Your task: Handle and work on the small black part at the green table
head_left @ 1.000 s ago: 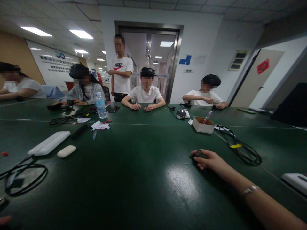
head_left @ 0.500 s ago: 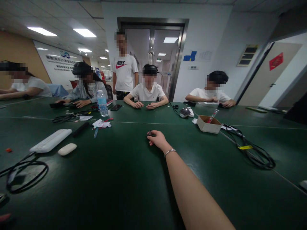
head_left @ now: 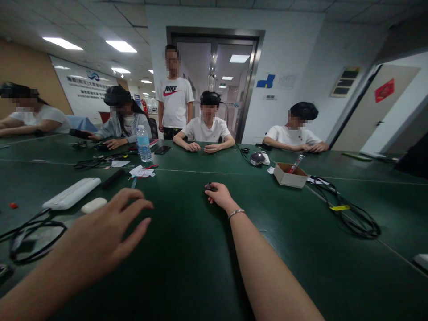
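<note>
Out over the middle of the green table (head_left: 187, 249), my right hand (head_left: 219, 195) is closed round a small dark object (head_left: 210, 187). Only its top shows between thumb and fingers, so its kind cannot be made out. A silver bracelet (head_left: 236, 213) circles that wrist. My left hand (head_left: 107, 227) is raised above the table at the left, fingers apart and bent, with nothing in it. It partly covers a white rounded case (head_left: 94, 205) and is close to a white oblong device (head_left: 72, 193) with a black cable (head_left: 36, 256).
A water bottle (head_left: 143, 145), papers (head_left: 142, 171) and a black bar-shaped item (head_left: 113, 179) lie farther left. On the right are an open cardboard box (head_left: 290, 178) and a coiled black cable (head_left: 354, 223). Several people sit across the table; one person (head_left: 174, 102) stands behind.
My left hand has come up from the lower left edge and reached forward over the table. My right hand stays in place, holding the small dark object.
</note>
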Tool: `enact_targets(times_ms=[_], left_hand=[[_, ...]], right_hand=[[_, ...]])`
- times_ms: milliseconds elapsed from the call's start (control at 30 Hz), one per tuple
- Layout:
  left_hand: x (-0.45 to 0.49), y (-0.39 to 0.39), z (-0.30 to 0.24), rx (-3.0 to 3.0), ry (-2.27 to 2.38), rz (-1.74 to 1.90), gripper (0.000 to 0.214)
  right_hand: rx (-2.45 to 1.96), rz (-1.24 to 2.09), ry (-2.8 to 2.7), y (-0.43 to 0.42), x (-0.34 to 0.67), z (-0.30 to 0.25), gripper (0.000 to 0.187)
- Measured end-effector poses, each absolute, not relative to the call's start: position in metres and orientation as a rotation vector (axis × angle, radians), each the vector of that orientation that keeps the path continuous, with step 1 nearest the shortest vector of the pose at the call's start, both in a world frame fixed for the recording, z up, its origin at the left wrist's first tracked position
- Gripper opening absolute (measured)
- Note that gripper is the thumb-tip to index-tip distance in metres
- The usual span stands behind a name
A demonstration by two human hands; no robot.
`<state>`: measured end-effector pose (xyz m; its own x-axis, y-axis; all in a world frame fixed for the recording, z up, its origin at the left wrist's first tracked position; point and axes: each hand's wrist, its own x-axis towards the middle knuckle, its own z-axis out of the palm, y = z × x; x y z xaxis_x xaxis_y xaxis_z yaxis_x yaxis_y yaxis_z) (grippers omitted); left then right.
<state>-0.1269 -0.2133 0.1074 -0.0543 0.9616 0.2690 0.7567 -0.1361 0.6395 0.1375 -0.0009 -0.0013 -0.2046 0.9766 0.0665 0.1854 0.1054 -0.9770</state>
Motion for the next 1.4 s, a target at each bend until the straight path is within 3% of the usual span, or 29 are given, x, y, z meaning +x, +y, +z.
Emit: enact_targets(times_ms=[133, 367, 600, 1000, 1400], left_hand=[[-0.067, -0.129, 0.106, 2.484, 1.65, 0.672, 0.033], [0.006, -0.036, 0.05, 2.405, 1.556, 1.03, 0.032], [0.006, -0.022, 0.012, 2.319, 1.322, 1.199, 0.029], [-0.004, -0.004, 0.0, 1.983, 1.43, 1.272, 0.025], [-0.008, 0.01, -0.008, 1.486, 1.166, 1.366, 0.017]], right_hand=[[-1.202, 1.126, -1.581, -0.006, 0.133, 0.002, 0.019], [-1.175, 1.105, -1.598, -0.008, 0.13, 0.008, 0.011], [-1.17, 1.174, -1.589, -0.009, 0.131, 0.013, 0.01], [-1.071, 1.367, -1.318, -0.003, 0.139, 0.012, 0.023], [-0.926, 1.428, -1.141, -0.004, 0.146, 0.012, 0.02]])
